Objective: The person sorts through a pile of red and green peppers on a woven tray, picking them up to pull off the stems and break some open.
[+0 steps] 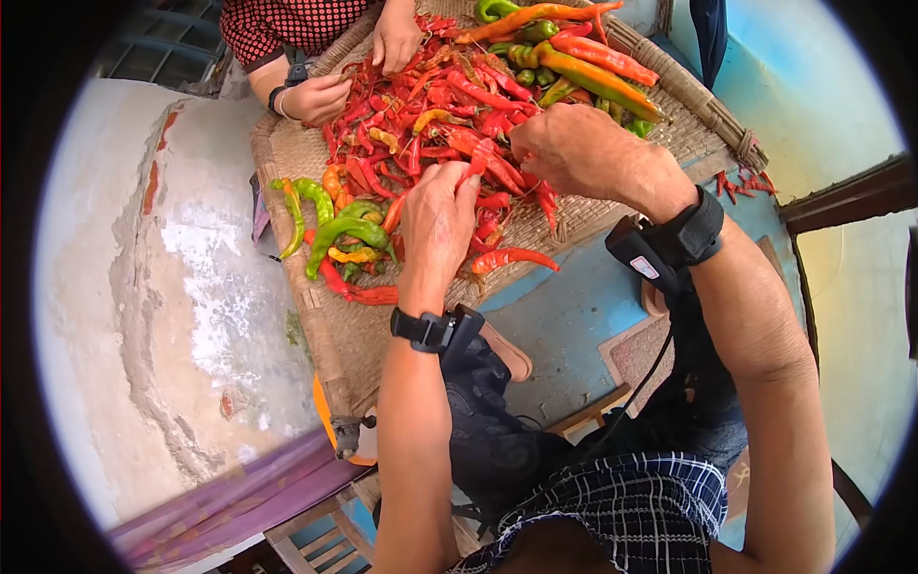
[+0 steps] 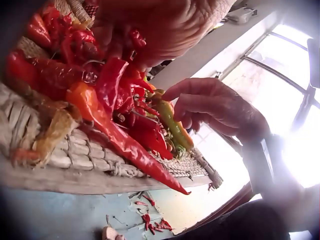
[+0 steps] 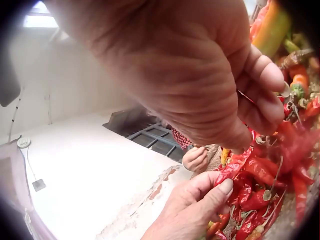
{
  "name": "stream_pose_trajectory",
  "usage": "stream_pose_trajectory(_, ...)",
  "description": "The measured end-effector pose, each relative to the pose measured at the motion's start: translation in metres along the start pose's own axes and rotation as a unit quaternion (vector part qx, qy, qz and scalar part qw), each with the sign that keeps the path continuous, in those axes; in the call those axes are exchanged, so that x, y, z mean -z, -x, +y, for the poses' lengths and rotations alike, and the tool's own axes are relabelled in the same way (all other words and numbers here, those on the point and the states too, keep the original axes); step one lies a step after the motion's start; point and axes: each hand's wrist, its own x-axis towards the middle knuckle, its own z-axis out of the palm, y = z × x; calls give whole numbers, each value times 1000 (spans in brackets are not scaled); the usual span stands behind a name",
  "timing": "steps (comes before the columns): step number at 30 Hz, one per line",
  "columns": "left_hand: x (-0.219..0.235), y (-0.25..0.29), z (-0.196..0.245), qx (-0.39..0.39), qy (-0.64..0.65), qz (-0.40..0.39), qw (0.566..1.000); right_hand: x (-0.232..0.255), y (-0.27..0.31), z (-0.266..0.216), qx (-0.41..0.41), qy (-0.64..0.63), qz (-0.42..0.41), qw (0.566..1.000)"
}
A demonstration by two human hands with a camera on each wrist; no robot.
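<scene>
A heap of red chili peppers [image 1: 421, 115] covers the middle of a woven tray [image 1: 330, 368]. At the near side of the heap, my left hand [image 1: 438, 225] pinches a red chili pepper [image 3: 234, 167] between thumb and fingers. My right hand [image 1: 598, 158] hovers over the heap's right side, its fingers loosely bent and nothing visible between them. Just below those fingers, a red pepper [image 3: 300, 145] looks blurred in the right wrist view. Close to my left hand, a long orange-red pepper [image 2: 125, 142] hangs over the tray's edge.
Green peppers [image 1: 349, 230] lie at the tray's left, and larger green and orange peppers [image 1: 593, 77] at its far right. Across the tray, another person's hands [image 1: 320, 99] work at the heap. A few red chilies [image 1: 744, 184] lie beyond the right edge. A wall [image 1: 191, 287] borders the left.
</scene>
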Motion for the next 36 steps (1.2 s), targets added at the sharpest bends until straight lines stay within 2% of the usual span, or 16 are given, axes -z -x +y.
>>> stream_pose_trajectory(5, 17, 11, 0, -9, 63, 67, 996, 2, 8, 3, 4, -7, 12, 1000)
stream_pose_trajectory(6, 27, 12, -2, 91, 85, 5, 992, 2, 9, 2, 1, -8, 12, 1000)
stream_pose_trajectory(9, 45, 4, -15, 164, 227, -85, 956, 2, 9, 1, 0, 2, 13, 1000)
stream_pose_trajectory(12, 36, -16, -43, 165, 405, 65, 897, -1, 8, 2, 4, -6, 11, 1000)
stream_pose_trajectory(13, 32, -23, -51, 89, 149, 214, 961, -1, 7, 1, 4, -4, 11, 1000)
stream_pose_trajectory(14, 29, -25, -58, 5, -122, 341, 932, -1, 6, 1, 4, -3, 10, 1000)
stream_pose_trajectory(16, 33, -19, -38, 10, -242, 324, 915, -2, 4, 2, 7, 0, 7, 1000)
stream_pose_trajectory(17, 33, -15, -23, 104, -48, 174, 978, -3, 3, 2, 9, 3, 4, 1000)
stream_pose_trajectory(18, 30, -13, -14, 191, 149, 11, 970, -5, 2, 2, 10, 2, 2, 1000)
stream_pose_trajectory(21, 0, -2, -22, -34, -118, 60, 991, -5, -1, 0, 10, 12, -4, 1000)
stream_pose_trajectory(26, 16, 3, -19, -5, -72, 38, 997, 0, 1, -4, 10, 16, 8, 1000)
stream_pose_trajectory(28, 29, 7, -11, 140, 154, -36, 977, 0, 1, -2, 10, 15, 7, 1000)
stream_pose_trajectory(32, 52, 11, -14, 157, 276, -154, 936, -2, 3, -2, -1, 21, -5, 1000)
stream_pose_trajectory(33, 51, 8, -14, 158, 276, -154, 936, -2, 3, -2, -1, 21, -6, 1000)
stream_pose_trajectory(35, 46, -4, -16, 155, 418, 95, 890, -2, 2, -3, 0, 31, -18, 999)
stream_pose_trajectory(36, 40, -8, -23, 157, 417, 95, 890, -4, 2, -3, 1, 30, -21, 999)
